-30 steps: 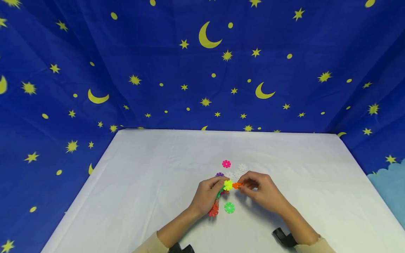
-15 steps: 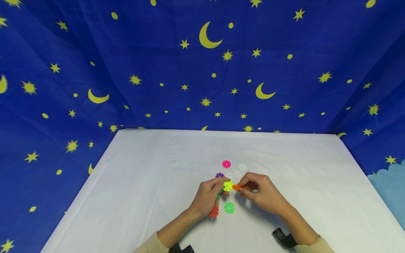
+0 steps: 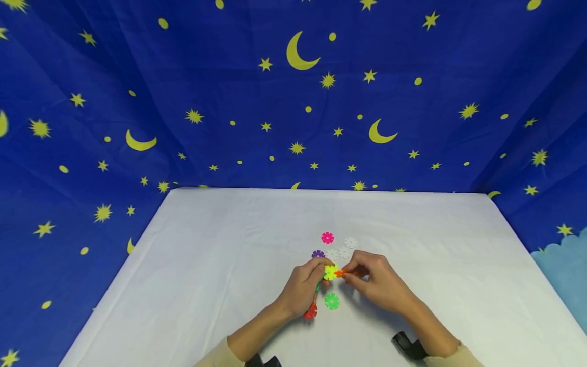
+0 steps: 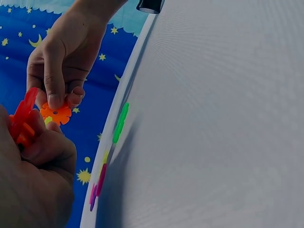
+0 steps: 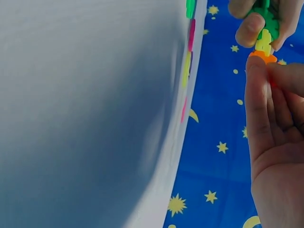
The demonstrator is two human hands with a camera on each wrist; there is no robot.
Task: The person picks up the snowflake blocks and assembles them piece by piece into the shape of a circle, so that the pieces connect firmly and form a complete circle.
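Observation:
My left hand (image 3: 299, 286) grips a cluster of notched plastic snowflake discs over the table. A yellow disc (image 3: 329, 272) shows at its thumb, a red disc (image 3: 310, 311) hangs below the palm, and a green disc (image 5: 269, 23) sits between the fingers in the right wrist view. Thumb and fingers of my right hand (image 3: 379, 281) pinch an orange snowflake disc (image 4: 56, 115), whose edge meets the yellow disc's edge. Whether their notches interlock, I cannot tell. The left fingers hide part of the cluster.
On the white table (image 3: 238, 229) lie a light green disc (image 3: 332, 301) nearer me, and a pink disc (image 3: 327, 238), a purple disc (image 3: 318, 254) and several white discs (image 3: 350, 242) beyond the hands. A blue star-patterned curtain (image 3: 257, 102) stands behind.
The right hand has moved slightly left, bringing the orange disc against the yellow one. The yellow disc and the cluster in the left hand have shifted slightly down; the loose discs have stayed put.

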